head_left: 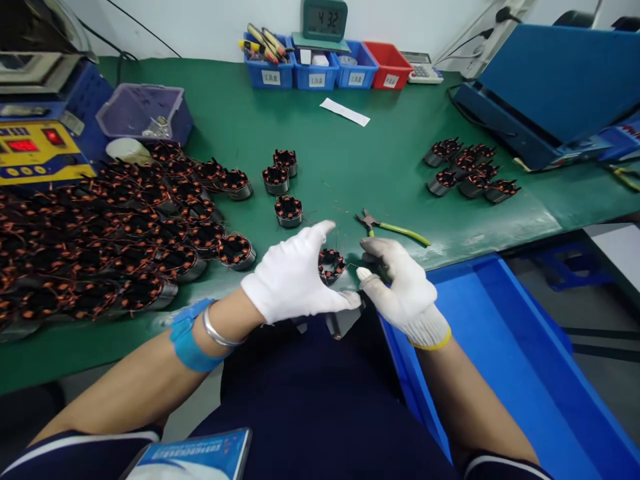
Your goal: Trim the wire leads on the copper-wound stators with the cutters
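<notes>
My left hand [300,273], in a white glove, curves around the left side of a small motor stator [331,267] with copper windings at the bench's front edge. Its thumb reaches along the near side and a finger along the far side; the other fingers are hidden. To the right, my gloved right hand [397,280] is bent, its thumb tip at a thin wire end [353,265] that sticks out from the stator. Its lower fingers are partly hidden. Just beyond the right fingers lie cutting pliers [395,229] with green handles.
Many stators [140,233] crowd the left, near a purple bin [145,110] and a yellow-fronted device [43,150]. Several stand at right [470,167] beside a blue case [545,100]. Small bins [315,77] line the back. A blue tray [505,360] lies below the bench edge.
</notes>
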The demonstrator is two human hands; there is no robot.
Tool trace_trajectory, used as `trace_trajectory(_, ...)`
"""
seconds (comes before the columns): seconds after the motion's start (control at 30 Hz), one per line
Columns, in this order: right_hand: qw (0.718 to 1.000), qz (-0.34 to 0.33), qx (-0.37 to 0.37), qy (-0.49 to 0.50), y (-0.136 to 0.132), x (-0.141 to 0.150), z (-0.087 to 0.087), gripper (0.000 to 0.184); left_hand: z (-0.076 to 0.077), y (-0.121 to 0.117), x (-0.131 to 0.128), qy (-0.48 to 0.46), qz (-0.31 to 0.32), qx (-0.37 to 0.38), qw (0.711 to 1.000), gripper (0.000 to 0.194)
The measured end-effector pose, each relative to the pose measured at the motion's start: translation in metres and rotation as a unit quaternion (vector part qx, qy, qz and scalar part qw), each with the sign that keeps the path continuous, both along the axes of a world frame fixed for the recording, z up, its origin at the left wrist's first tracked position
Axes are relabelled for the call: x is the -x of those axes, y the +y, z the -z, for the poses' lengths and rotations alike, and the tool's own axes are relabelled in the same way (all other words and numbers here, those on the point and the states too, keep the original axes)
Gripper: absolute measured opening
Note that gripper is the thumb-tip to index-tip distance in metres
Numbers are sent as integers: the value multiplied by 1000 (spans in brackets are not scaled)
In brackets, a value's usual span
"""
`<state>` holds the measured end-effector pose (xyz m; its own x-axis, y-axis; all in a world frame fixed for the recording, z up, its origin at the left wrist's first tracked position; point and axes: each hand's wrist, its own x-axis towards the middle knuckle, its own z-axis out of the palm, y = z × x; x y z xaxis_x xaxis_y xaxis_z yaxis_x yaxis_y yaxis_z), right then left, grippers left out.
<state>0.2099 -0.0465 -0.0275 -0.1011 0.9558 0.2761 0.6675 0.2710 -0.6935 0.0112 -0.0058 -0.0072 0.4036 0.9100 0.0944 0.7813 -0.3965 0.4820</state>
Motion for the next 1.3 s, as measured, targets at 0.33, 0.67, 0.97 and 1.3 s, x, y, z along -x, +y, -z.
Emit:
trace_trajectory(0.33, 987, -33, -20, -158, 31, 17, 2, 27, 2, 12, -1, 35, -7, 57, 998, 90)
trace_trajectory(0.67, 990, 47, 119, -52, 33, 11, -6, 33, -7, 23, 18, -74, 39, 160, 984, 103)
trace_trajectory(0.97, 994, 9, 80, -79, 48, 24, 8, 33, 7, 25, 4, -49, -60, 89, 993, 86)
trace_trajectory(1.3, 986, -73, 130, -75, 56, 6, 5, 32, 11, 30, 1, -40, -63, 76, 994, 96)
